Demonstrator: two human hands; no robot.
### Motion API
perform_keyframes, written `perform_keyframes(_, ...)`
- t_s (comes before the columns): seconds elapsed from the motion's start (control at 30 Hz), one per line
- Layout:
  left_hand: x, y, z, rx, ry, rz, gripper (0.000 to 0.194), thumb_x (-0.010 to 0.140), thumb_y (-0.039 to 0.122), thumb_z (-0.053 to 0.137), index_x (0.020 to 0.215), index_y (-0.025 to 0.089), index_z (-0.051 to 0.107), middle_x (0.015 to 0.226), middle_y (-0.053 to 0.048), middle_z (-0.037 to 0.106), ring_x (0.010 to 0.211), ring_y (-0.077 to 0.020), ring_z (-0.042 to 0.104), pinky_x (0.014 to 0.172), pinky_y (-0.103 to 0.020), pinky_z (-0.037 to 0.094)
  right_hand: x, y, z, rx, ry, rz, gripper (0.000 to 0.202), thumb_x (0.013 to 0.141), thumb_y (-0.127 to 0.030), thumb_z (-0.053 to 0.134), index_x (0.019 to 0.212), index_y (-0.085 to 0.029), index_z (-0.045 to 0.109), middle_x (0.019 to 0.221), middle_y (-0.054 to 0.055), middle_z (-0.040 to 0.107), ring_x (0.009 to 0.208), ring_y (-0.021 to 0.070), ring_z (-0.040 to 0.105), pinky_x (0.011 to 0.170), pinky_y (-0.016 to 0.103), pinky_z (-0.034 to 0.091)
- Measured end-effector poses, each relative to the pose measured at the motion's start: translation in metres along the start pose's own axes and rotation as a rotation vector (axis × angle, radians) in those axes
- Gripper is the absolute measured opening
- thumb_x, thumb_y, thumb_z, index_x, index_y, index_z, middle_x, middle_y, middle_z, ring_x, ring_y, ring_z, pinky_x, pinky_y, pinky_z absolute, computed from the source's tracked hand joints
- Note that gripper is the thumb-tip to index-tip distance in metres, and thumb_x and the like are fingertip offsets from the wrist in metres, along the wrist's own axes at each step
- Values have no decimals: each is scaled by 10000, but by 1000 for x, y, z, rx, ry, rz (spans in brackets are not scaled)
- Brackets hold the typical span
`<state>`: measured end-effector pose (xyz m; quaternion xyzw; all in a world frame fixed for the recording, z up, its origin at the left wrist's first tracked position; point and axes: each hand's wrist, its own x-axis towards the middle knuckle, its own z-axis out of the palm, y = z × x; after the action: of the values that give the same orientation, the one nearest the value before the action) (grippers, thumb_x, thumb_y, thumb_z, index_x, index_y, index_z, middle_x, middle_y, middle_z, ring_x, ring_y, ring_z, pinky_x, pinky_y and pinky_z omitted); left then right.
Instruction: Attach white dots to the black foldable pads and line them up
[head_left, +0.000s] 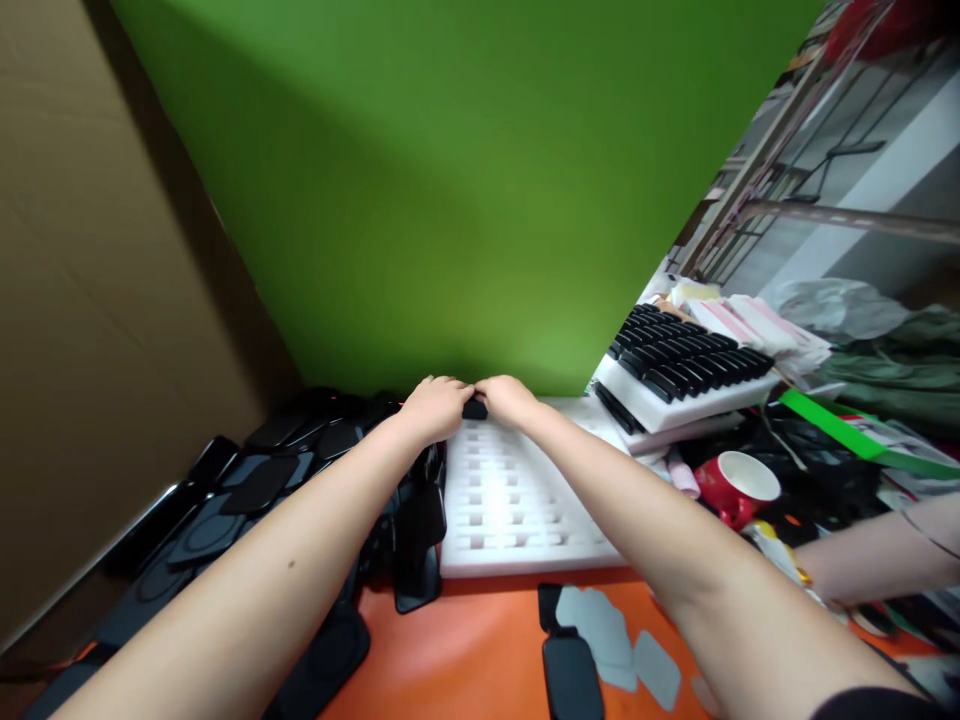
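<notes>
At the far end of the white foam tray [525, 490], both my arms are stretched out. My left hand [437, 408] and my right hand [508, 400] meet over a small black flat device [474, 409], with fingers closed around its two sides. Only its near edge shows; my hands cover the rest. Rows of slots in the tray's near part hold nothing. To the left, beside my left forearm, lies a heap of black flat devices [259, 485] with rounded corners, some marked with a ring.
A green panel [450, 200] rises behind the tray, cardboard [112, 300] at left. At right are a foam tray filled with black devices [686, 355], a red mug [731, 485] and another person's forearm [885, 550]. Grey rounded sheets [600, 630] lie on the orange surface [442, 655].
</notes>
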<state>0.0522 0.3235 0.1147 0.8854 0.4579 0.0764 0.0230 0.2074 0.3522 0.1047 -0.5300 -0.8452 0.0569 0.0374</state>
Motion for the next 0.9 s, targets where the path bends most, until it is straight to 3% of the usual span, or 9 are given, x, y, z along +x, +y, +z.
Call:
perform_keyframes(0.23,6,2,13,87,-168,-62,279,842,317,514,1074,168,553,1166,-77,531,1148,-253,431,978,-533,282,0,-4,33,63,-61,23,245,882,-313,464,1037,-154,566,1069,65,579,962,180,553,849,394,433)
perform_keyframes(0.37,7,8,7,124,-212,-113,297,836,313,527,1096,170,541,1199,-82,511,1136,-251,448,962,-524,322,-7,-11,20,107,-54,69,251,869,-313,491,1057,-157,549,1083,66,557,933,178,557,804,377,468)
perform_keyframes(0.5,-9,20,-9,111,-120,-138,324,845,257,504,1156,170,507,1273,-96,465,1219,-283,359,992,-574,246,-48,-5,-2,123,-1,147,317,897,-306,427,1167,-149,482,1148,99,532,995,201,538,831,389,441)
perform_keyframes(0.6,-45,41,-17,50,2,-98,411,860,125,345,1258,186,429,1355,-85,397,1293,-282,232,1029,-564,165,-107,1,-10,140,-11,167,342,930,-276,292,1205,-174,470,1206,104,523,1083,204,494,883,327,381)
perform_keyframes(0.7,-101,78,-14,-44,39,2,439,857,135,288,1263,207,439,1347,-32,418,1273,-213,285,1058,-411,220,-178,1,-8,189,-162,114,288,891,-336,375,1046,-228,593,1072,42,617,988,188,552,826,262,386)
perform_keyframes(0.8,-166,124,2,-142,-28,112,392,835,190,361,1183,255,530,1258,-1,517,1163,-161,435,1014,-303,322,-240,-8,5,224,-344,95,210,758,-365,576,898,-229,653,908,35,659,833,202,599,694,252,414)
perform_keyframes(0.9,-216,169,34,-365,-223,119,396,825,242,398,1202,300,507,1279,5,501,1161,-186,452,992,-361,367,-277,-19,27,216,-405,125,374,634,-383,691,962,-213,630,959,73,622,859,241,588,682,277,417)
